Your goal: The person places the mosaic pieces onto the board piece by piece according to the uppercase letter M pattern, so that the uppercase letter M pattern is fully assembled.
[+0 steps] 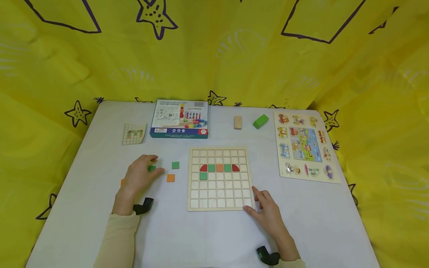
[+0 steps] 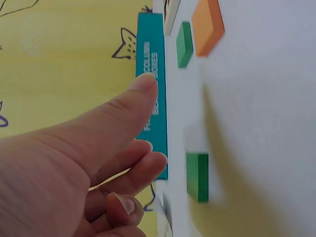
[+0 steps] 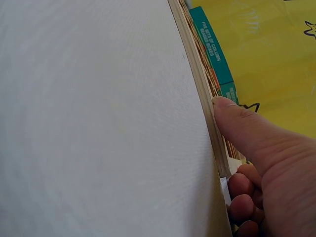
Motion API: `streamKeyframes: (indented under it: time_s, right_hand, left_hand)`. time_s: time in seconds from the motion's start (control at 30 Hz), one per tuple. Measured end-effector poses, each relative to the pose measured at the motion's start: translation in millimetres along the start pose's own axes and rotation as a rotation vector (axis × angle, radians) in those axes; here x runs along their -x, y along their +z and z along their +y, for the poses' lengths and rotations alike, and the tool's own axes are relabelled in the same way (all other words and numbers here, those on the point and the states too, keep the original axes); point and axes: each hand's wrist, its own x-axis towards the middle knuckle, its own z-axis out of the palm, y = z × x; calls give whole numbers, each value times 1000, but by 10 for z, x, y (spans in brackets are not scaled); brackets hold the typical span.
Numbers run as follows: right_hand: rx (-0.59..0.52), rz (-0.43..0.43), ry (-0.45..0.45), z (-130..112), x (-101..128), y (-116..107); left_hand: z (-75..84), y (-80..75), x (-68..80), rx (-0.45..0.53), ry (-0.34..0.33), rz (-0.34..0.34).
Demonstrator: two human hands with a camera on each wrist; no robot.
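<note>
A wooden grid board (image 1: 218,194) lies mid-table. It carries a row of red, green, orange, green and red tiles (image 1: 219,168), with one more green tile under the row's left end. My right hand (image 1: 262,204) holds the board's near right corner. Its thumb (image 3: 232,118) lies against the board's edge (image 3: 200,79), and the other fingers are curled beside it. My left hand (image 1: 142,174) hovers over a loose green tile (image 1: 151,168), with fingers loosely curled. That tile (image 2: 197,176) lies flat on the table, just clear of the fingertips (image 2: 153,165).
Loose green (image 1: 175,165) and orange (image 1: 170,178) tiles lie between my left hand and the board. A pattern card (image 1: 134,133) and a teal box (image 1: 179,119) sit at the back. A plain wood block (image 1: 238,122), a green block (image 1: 260,121) and a vehicle puzzle (image 1: 305,147) lie to the right.
</note>
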Motion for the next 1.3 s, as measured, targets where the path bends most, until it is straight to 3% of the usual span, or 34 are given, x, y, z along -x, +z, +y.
streamKeyframes:
  time_s: [0.43,1.03,1.3]
  right_hand:
    - [-7,10,-1,-11,1,-9]
    - [-11,2,-3,-17,-2,-11]
    - [-11,3,-8,-24,-5,-20]
  left_hand:
    - [-207,-109,114,-21,-17,-8]
    - [-149,-65,85,-85,-33,22]
    - [-140,-60,89,-92,-86,44]
